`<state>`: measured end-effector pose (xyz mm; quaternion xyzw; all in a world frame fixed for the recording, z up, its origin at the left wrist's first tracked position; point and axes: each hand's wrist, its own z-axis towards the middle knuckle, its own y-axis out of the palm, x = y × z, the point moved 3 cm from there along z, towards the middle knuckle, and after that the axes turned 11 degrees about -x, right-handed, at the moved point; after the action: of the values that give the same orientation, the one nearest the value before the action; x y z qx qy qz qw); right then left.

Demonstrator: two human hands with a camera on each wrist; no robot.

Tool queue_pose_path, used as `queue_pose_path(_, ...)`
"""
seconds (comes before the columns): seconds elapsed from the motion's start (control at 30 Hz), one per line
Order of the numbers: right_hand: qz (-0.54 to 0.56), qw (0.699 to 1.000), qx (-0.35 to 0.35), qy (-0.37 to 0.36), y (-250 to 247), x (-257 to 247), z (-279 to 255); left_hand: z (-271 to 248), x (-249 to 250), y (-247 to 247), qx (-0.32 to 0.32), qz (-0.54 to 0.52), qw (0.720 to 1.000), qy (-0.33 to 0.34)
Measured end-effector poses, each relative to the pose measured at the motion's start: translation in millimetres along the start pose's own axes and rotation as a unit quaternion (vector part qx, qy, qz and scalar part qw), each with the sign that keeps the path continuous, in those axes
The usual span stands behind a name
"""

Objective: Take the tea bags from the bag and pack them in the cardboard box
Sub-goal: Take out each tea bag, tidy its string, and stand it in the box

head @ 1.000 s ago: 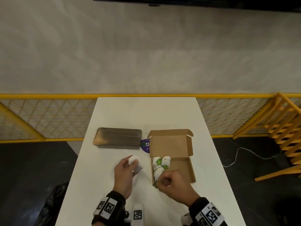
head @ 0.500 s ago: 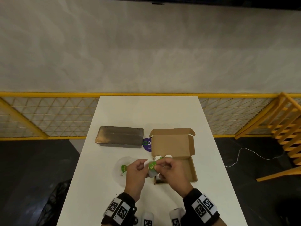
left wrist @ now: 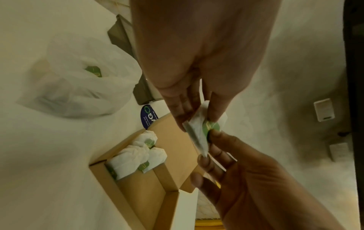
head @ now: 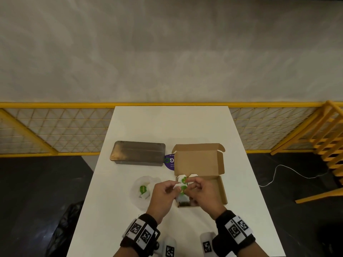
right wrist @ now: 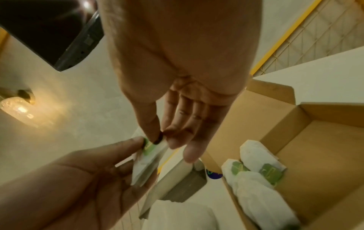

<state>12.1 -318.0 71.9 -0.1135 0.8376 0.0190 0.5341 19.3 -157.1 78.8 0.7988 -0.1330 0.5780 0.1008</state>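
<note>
A white tea bag with a green tag (head: 181, 189) hangs between both hands over the left edge of the open cardboard box (head: 199, 160). My left hand (head: 168, 191) pinches the tea bag's paper body (left wrist: 198, 132). My right hand (head: 193, 186) pinches its green tag (right wrist: 148, 148) between thumb and forefinger. Several tea bags (left wrist: 133, 160) lie packed at the left end of the box (right wrist: 307, 163). The clear plastic bag (head: 143, 201) lies left of the hands with a tea bag (head: 143, 190) inside.
A closed grey metal tin (head: 137, 153) sits behind the plastic bag, and a purple round sticker (head: 169, 161) lies between the tin and the box lid. The right part of the box floor (head: 211, 190) is bare. Yellow railings stand beyond the white table (head: 167, 127).
The left hand left the plastic bag and came right with a tea bag. The right hand rose from the box to meet it and now pinches the tag.
</note>
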Motion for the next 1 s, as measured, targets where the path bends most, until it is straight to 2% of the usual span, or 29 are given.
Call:
queue_pose_path(0.13, -0.039, 0.999, -0.015, 0.03, -13.3, 14.1, 11.2, 18.7, -15.4, 3.3, -0.007, 0.147, 0.989, -0.014)
queue_pose_path(0.23, -0.085, 0.993, 0.058, 0.056, -41.0, 37.7, 33.4, 24.6, -24.6, 3.4, -0.03, 0.199, 0.978, -0.047)
queue_pose_path(0.37, -0.163, 0.971, 0.138, 0.112, -70.9, 69.7, 58.0, 17.2, -33.8, -0.6, -0.041, 0.213, 0.975, -0.058)
queue_pose_path(0.5, -0.183, 0.965, 0.1, 0.159, -69.7, 97.3, 76.5, 7.7, -44.0, -6.6, -0.037, 0.225, 0.972, -0.051)
queue_pose_path(0.7, -0.23, 0.958, 0.064, 0.16, -49.3, 106.7, 90.7, -2.8, -55.8, -15.5, -0.024, 0.231, 0.971, -0.056)
queue_pose_path(0.9, -0.209, 0.956, 0.141, 0.149, -43.3, 100.2, 93.2, -5.1, -59.6, -24.6, -0.028, 0.235, 0.968, -0.084)
queue_pose_path(1.0, -0.179, 0.958, 0.145, 0.168, -42.8, 99.9, 88.6, -1.4, -54.2, -39.2, 0.006, 0.256, 0.963, -0.082)
